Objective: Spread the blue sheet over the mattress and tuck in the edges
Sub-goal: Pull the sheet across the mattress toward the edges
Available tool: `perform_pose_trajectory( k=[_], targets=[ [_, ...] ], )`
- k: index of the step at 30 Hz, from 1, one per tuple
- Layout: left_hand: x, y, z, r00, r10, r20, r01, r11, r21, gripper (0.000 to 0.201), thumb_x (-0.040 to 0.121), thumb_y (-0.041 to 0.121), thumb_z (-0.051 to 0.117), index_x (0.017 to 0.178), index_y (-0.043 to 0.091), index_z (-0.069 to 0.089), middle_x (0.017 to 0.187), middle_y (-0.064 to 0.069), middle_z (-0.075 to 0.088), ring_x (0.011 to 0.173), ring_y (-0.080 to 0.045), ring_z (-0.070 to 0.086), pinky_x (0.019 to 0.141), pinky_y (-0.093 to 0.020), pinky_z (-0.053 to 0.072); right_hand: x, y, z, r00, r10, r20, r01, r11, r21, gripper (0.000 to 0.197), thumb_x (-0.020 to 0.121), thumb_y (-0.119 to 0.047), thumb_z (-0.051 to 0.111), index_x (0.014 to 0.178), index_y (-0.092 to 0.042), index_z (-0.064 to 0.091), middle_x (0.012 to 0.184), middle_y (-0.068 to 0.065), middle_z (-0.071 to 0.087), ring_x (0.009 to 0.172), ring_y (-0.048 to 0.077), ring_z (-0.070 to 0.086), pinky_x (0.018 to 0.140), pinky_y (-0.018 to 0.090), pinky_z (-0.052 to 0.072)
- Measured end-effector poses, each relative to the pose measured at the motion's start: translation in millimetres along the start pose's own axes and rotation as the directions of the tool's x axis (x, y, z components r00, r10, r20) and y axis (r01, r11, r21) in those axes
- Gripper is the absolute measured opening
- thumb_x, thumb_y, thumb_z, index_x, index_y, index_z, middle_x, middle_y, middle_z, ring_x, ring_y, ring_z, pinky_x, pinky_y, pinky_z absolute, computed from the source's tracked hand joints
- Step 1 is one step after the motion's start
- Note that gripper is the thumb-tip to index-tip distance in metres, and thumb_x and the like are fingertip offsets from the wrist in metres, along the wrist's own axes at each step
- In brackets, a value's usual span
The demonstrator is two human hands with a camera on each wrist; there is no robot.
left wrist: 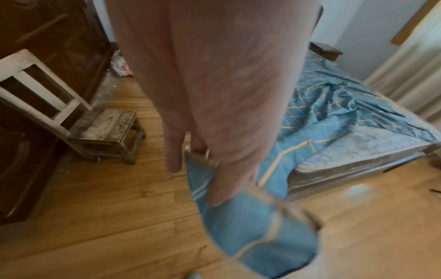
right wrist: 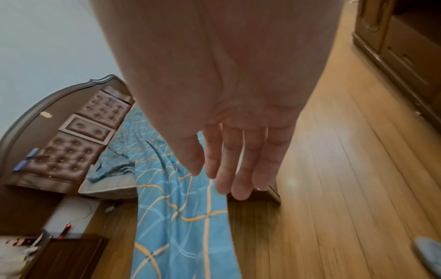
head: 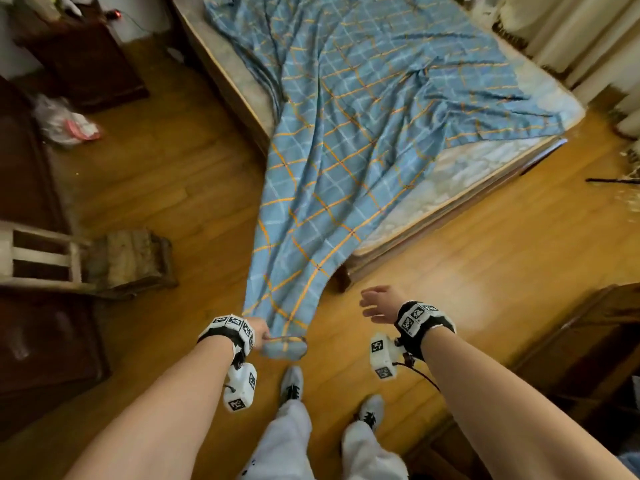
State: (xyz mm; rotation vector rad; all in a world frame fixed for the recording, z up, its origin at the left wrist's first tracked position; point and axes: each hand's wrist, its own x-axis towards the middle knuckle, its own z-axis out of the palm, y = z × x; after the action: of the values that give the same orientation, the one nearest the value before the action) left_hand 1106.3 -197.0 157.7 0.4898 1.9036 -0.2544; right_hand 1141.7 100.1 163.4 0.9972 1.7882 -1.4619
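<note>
The blue sheet [head: 349, 140] with orange and white checks lies crumpled across the mattress [head: 460, 174] and stretches off the bed's near corner toward me. My left hand [head: 259, 332] grips a corner of the blue sheet [left wrist: 257, 230] above the floor, fingers curled round the cloth. To the right of that stretched cloth my right hand [head: 375, 303] hovers with straight fingers [right wrist: 238, 169] and holds nothing, while the blue sheet [right wrist: 181, 222] hangs below it. Bare mattress shows along the foot and the right side of the bed.
A small wooden chair [head: 104, 258] stands on the floor at the left, against a dark cabinet [head: 31, 341]. A plastic bag [head: 65, 123] lies further back. Curtains [head: 581, 39] hang beyond the bed. Another dark cabinet [head: 588, 344] is at my right. My feet [head: 292, 382] stand on wooden floor.
</note>
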Motion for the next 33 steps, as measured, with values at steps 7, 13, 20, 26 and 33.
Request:
perform_pose_trajectory(
  k=[7, 13, 20, 26, 33],
  targets=[
    [2.8, 51.7, -101.5, 0.968, 0.043, -0.247, -0.075, 0.989, -0.125, 0.048, 0.092, 0.007, 0.045, 0.134, 0.026, 0.056, 0.14, -0.001, 0.056, 0.127, -0.022, 0.053, 0.101, -0.03, 0.042, -2.8, -58.4, -69.3, 0.986, -0.151, -0.066, 0.143, 0.984, -0.111, 0.013, 0.094, -0.017, 0.059, 0.103, -0.008, 0.063, 0.088, 0.008, 0.069, 0.066, 0.02, 0.062, 0.053, 0.025, 0.046],
    [29.5, 184.8, -260.3, 0.829, 0.115, -0.547, -0.19, 0.978, -0.083, 0.041, 0.09, 0.021, 0.047, 0.128, 0.036, 0.056, 0.138, 0.005, 0.051, 0.122, -0.021, 0.055, 0.098, -0.038, 0.047, 16.3, -89.2, -219.6, 0.965, -0.211, -0.158, 0.204, 0.977, -0.059, 0.022, 0.09, -0.013, 0.064, 0.11, -0.004, 0.066, 0.088, 0.012, 0.07, 0.066, 0.018, 0.059, 0.056, 0.028, 0.046],
    [80.2, 337.5, -403.8, 0.726, 0.02, -0.688, -0.166, 0.975, -0.146, 0.044, 0.087, 0.037, 0.053, 0.131, 0.031, 0.052, 0.138, 0.004, 0.049, 0.124, -0.021, 0.052, 0.1, -0.039, 0.046, 66.8, -121.1, -439.3, 0.899, -0.372, -0.229, 0.309, 0.912, -0.27, 0.031, 0.087, -0.022, 0.071, 0.117, -0.017, 0.068, 0.11, 0.005, 0.066, 0.1, 0.02, 0.062, 0.081, 0.029, 0.045],
    [135.3, 401.3, -494.3, 0.726, -0.11, -0.679, -0.11, 0.956, -0.273, 0.046, 0.086, 0.045, 0.054, 0.131, 0.033, 0.052, 0.136, 0.004, 0.052, 0.12, -0.02, 0.055, 0.097, -0.039, 0.047, 148.7, -179.7, -559.5, 0.929, -0.327, -0.172, 0.197, 0.832, -0.518, 0.045, 0.084, -0.029, 0.072, 0.126, -0.028, 0.06, 0.126, 0.004, 0.063, 0.11, 0.023, 0.061, 0.091, 0.037, 0.053],
    [267.0, 433.0, -592.6, 0.781, -0.221, -0.585, -0.054, 0.908, -0.416, 0.056, 0.087, 0.053, 0.057, 0.136, 0.026, 0.05, 0.139, 0.0, 0.049, 0.125, -0.023, 0.051, 0.096, -0.038, 0.047, 303.2, -258.0, -634.4, 0.955, -0.278, -0.104, 0.129, 0.705, -0.698, 0.051, 0.087, -0.034, 0.068, 0.135, -0.027, 0.054, 0.127, 0.007, 0.063, 0.112, 0.027, 0.061, 0.094, 0.035, 0.05]
  ],
)
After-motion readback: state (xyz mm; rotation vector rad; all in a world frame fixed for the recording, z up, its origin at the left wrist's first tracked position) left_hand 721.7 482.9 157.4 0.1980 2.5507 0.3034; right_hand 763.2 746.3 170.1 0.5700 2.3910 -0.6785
